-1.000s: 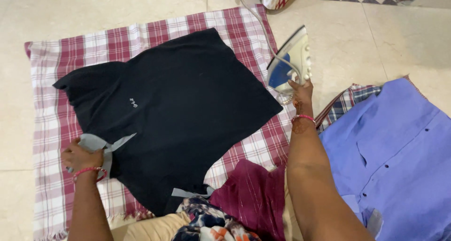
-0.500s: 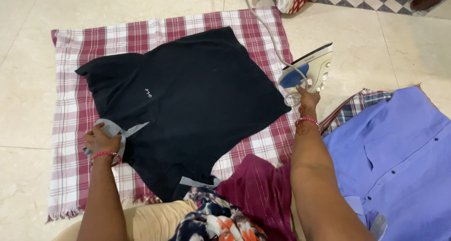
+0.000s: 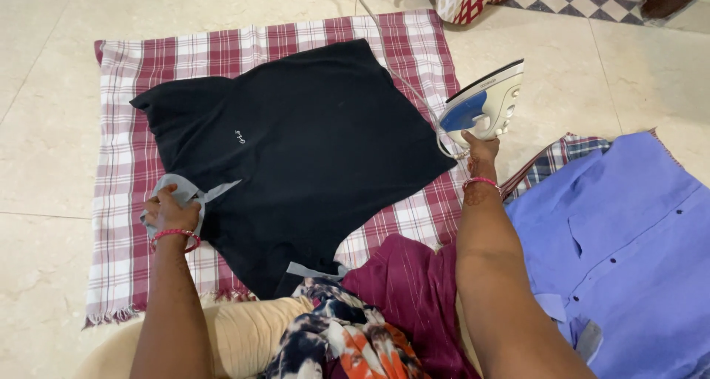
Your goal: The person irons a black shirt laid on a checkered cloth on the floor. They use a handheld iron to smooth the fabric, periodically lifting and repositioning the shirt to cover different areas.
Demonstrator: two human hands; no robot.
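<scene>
Nearest me, my lap is heaped with a patterned cloth (image 3: pixel 347 346) and a maroon cloth (image 3: pixel 410 294), lying between my two forearms. My left hand (image 3: pixel 171 212) is closed on the grey collar (image 3: pixel 181 190) of the black shirt (image 3: pixel 296 153), pinning it to the checked sheet (image 3: pixel 126 172) spread on the floor (image 3: pixel 44 127). The shirt lies flat on that sheet, reaching from my left hand across to just short of my right. My right hand (image 3: pixel 479 151) grips the rear of the steam iron (image 3: pixel 482 104), which is tipped up on its heel just past the sheet's edge, beyond my fingers. Its cord (image 3: pixel 403 72) trails from the iron over the far corner of the shirt. To the right of my right arm lies a blue shirt (image 3: pixel 621 253) over a checked cloth (image 3: pixel 551 161).

I judge the cord the main risk: it could snag and drag the shirt into creases. The tilted iron could also tip toward my wrist, or my left fingers could sit too near its hot plate.
</scene>
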